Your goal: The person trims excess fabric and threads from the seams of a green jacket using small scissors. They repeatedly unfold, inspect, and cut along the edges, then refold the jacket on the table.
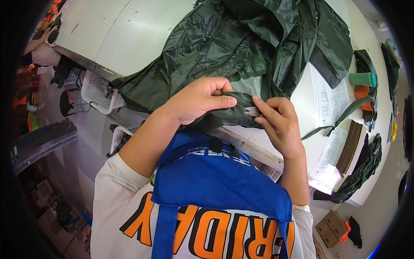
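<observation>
A large dark green shiny garment lies bunched on a white table, one fold pulled toward me over the table's near edge. My left hand is closed on that fold, thumb on top. My right hand pinches the same fold from the right, and small silver snips show between its fingers and the fabric. A pale mesh lining shows just behind my hands. I wear a blue apron over a white shirt.
Printed paper sheets lie at the table's right, with a green cup, dark green strips and a brown stack. White baskets hang under the table's edge. Cardboard boxes sit on the floor. Another person is at the far left.
</observation>
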`<action>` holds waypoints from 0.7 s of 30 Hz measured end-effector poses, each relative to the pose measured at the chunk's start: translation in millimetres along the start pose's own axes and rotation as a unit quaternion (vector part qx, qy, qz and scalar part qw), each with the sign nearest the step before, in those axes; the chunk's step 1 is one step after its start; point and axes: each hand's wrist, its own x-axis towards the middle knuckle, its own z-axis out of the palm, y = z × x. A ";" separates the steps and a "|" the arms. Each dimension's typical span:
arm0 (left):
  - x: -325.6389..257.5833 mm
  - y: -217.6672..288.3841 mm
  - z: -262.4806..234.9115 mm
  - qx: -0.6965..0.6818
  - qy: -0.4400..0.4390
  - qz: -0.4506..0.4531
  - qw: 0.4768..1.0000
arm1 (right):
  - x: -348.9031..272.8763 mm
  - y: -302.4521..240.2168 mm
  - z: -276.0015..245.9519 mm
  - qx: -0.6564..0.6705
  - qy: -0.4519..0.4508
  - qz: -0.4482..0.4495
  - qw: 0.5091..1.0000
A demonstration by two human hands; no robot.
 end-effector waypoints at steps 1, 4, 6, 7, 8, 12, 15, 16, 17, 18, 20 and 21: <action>0.0 0.2 0.2 0.004 0.002 0.002 1.000 | 0.4 -0.1 0.8 0.004 0.001 0.003 1.000; 0.4 -0.6 -0.3 0.014 0.001 0.002 1.000 | 2.9 0.2 -0.2 -0.006 -0.006 -0.010 1.000; 1.0 -4.0 -3.0 0.016 -0.005 -0.007 1.000 | 2.2 2.0 0.1 0.025 -0.004 0.005 1.000; 0.8 -3.3 -2.3 0.009 -0.004 -0.004 1.000 | -0.8 4.7 1.8 0.062 0.002 0.027 0.998; 0.1 -2.4 -0.9 0.003 -0.003 -0.001 1.000 | -3.4 7.0 3.7 0.098 0.009 0.049 0.994; 0.9 -1.5 -1.9 0.010 -0.006 -0.005 1.000 | -7.4 11.7 8.5 0.155 0.014 0.073 0.985; 0.5 -2.8 -2.1 -0.002 -0.003 -0.004 1.000 | -4.6 10.9 4.4 0.149 0.010 0.064 0.987; -0.2 -2.5 -2.9 -0.001 -0.001 -0.001 1.000 | -3.8 11.7 0.6 0.139 -0.002 0.060 0.989; -0.9 -2.1 -4.1 0.000 0.000 0.002 1.000 | -3.5 9.2 -1.9 0.139 0.010 0.086 0.986; -1.7 -1.7 -5.1 0.001 0.001 0.004 1.000 | -4.8 5.7 -4.5 0.139 0.023 0.112 0.984; -2.2 0.3 -6.1 -0.004 0.001 0.004 1.000 | -9.5 8.2 -5.1 0.136 0.051 0.132 0.980; -2.2 1.2 -6.5 -0.006 0.001 0.004 1.000 | -9.0 8.5 -4.9 0.130 0.048 0.111 0.984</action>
